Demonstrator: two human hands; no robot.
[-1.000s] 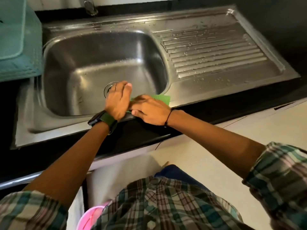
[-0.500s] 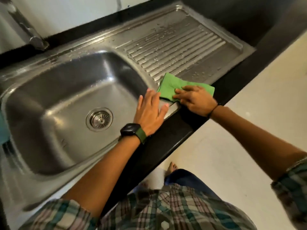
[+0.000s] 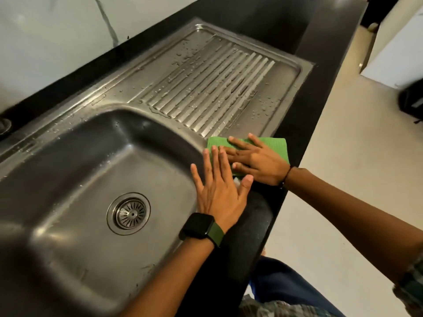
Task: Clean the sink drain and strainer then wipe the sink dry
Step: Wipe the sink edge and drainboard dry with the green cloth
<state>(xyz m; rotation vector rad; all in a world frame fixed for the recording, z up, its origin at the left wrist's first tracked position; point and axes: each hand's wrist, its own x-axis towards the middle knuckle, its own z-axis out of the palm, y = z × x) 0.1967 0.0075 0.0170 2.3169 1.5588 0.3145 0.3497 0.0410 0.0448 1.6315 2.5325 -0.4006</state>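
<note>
i'm watching the right hand (image 3: 258, 161) pressing flat, fingers spread, on the green cloth (image 3: 272, 146) at centre right of the frame, on the sink's front rim beside the ribbed drainboard (image 3: 206, 88). the left hand (image 3: 219, 191) is lying open, fingers straight, on the basin edge just beside it. the strainer (image 3: 129, 212) is sitting in the drain, lower left of centre. droplets are dotting the drainboard.

Stainless steel sink (image 3: 75, 161) fills the left and centre of the frame, its ribbed drainboard (image 3: 206, 88) at upper centre beaded with water. Round strainer (image 3: 129, 213) sits in the drain, lower centre. Folded green cloth (image 3: 273, 146) lies flat on the sink's near rim, centre right.
</note>
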